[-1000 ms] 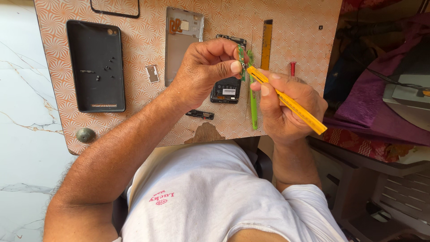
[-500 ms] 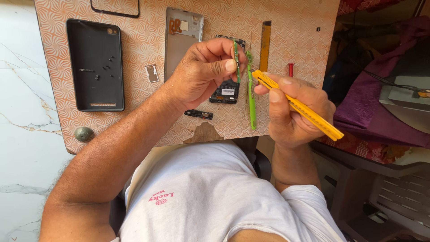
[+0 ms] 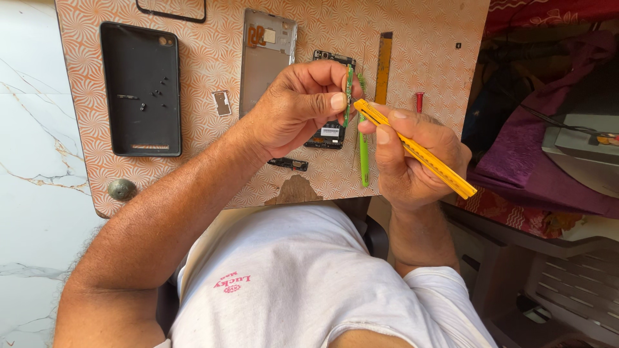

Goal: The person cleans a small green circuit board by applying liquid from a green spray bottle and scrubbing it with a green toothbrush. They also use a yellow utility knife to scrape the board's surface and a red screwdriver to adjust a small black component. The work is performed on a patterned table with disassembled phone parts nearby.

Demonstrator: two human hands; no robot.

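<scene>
White label (image 3: 329, 131) under hands (image 3: 351, 122)

Two hands are working at the picture's centre: the left hand (image 3: 293, 106) and the right hand (image 3: 412, 158). One small green circuit strip (image 3: 349, 90) is sitting in the left fingers, and one yellow tool (image 3: 419, 151) is lying in the right. One black phone cover (image 3: 142, 87) is lying at ten o'clock, one grey phone frame (image 3: 264, 55) at eleven o'clock. One green stick (image 3: 363, 154), one yellow ruler-like bar (image 3: 383, 64) and one red screw-like piece (image 3: 419, 102) are resting toward one o'clock.
</scene>
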